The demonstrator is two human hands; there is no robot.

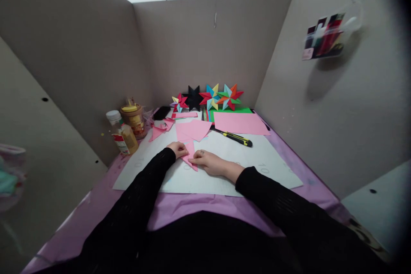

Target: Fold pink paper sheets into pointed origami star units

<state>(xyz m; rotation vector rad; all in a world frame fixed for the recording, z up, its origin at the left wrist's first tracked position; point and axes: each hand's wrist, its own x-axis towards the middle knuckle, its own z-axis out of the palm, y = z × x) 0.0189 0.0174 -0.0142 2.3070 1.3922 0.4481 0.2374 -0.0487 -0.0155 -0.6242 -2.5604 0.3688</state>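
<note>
A small piece of pink paper [190, 150], folded to a point at its lower end, lies on the white board [208, 185] between my hands. My left hand [176, 149] is closed on its left edge, fingers drawn together. From the other side my right hand [209, 162] presses thumb and finger onto the paper's right edge. Just beyond are loose pink sheets [199, 129] that overlap one another. Several folded pink pieces [157, 130] rest to their left. Which layers of the paper my fingertips hold is partly hidden.
A yellow and black utility knife [238, 138] lies right of the loose sheets, before a large pink sheet [240, 123]. Folded paper stars [212, 96] lean at the back wall. A glue bottle [123, 135], a brown cup [133, 120] and a black phone [162, 113] stand or lie left.
</note>
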